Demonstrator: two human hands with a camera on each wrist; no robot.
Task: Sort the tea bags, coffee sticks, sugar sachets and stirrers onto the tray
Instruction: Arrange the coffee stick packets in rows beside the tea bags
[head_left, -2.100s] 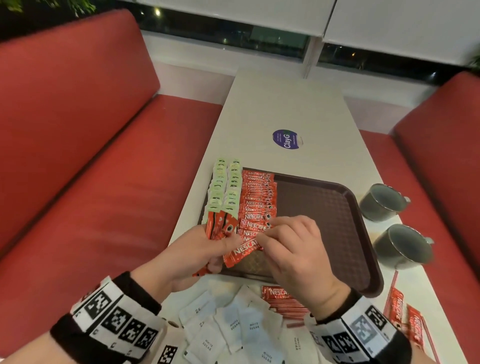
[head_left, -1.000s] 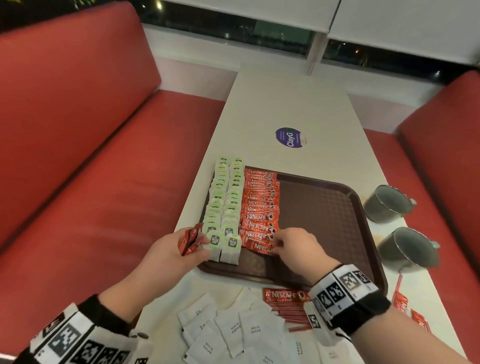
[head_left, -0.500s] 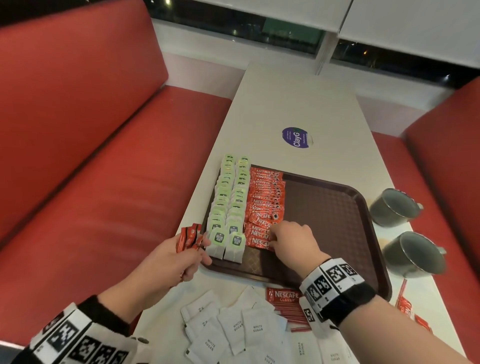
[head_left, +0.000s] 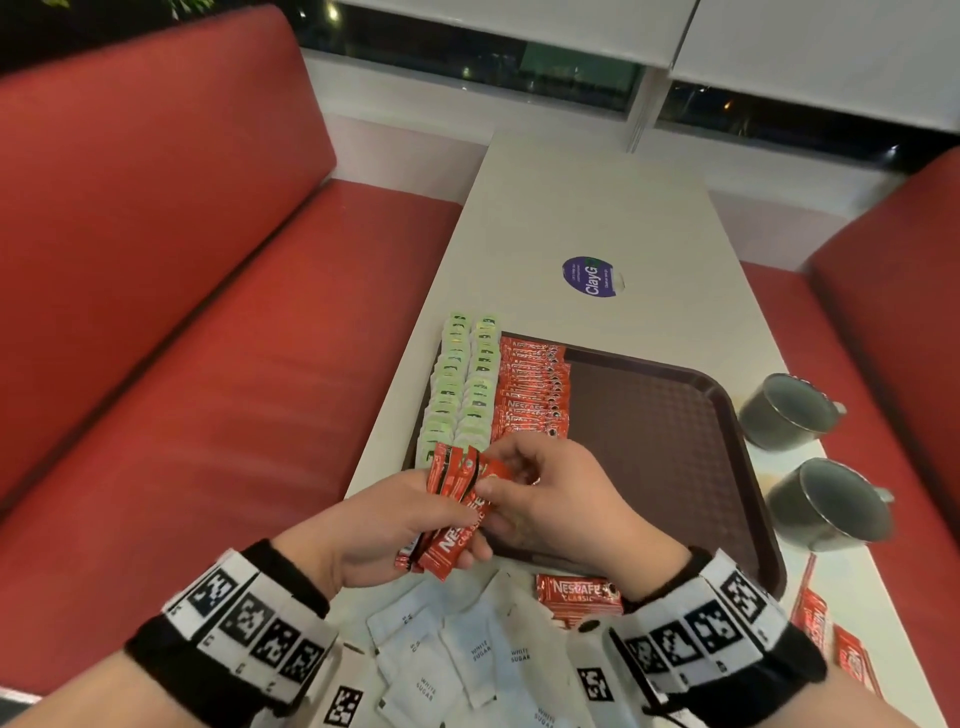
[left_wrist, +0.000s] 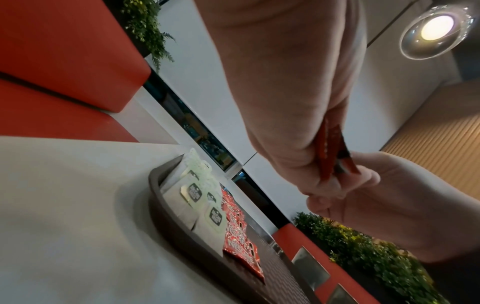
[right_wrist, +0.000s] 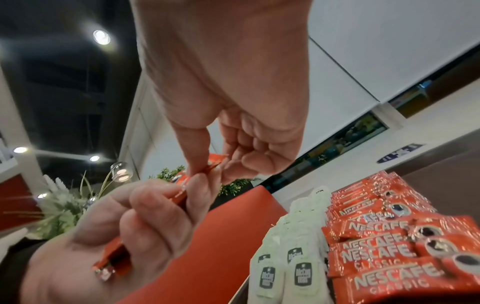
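A brown tray (head_left: 675, 447) lies on the white table, with two rows of green tea bags (head_left: 462, 384) along its left side and a row of red coffee sticks (head_left: 532, 395) beside them. My left hand (head_left: 395, 525) grips a small bundle of red coffee sticks (head_left: 457, 519) above the tray's near left corner. My right hand (head_left: 545, 488) pinches the top end of one stick from that bundle. In the right wrist view the right thumb and fingers (right_wrist: 197, 160) pinch the red stick end (right_wrist: 215, 162).
White sugar sachets (head_left: 457, 654) and a loose coffee stick (head_left: 576, 592) lie on the table in front of the tray. More red sticks (head_left: 831, 634) lie at the right. Two grey mugs (head_left: 784, 410) (head_left: 826, 504) stand right of the tray. Red benches flank the table.
My right hand left the coffee row on the tray and came back to the bundle in my left hand, where it now pinches one stick. The left hand rose slightly.
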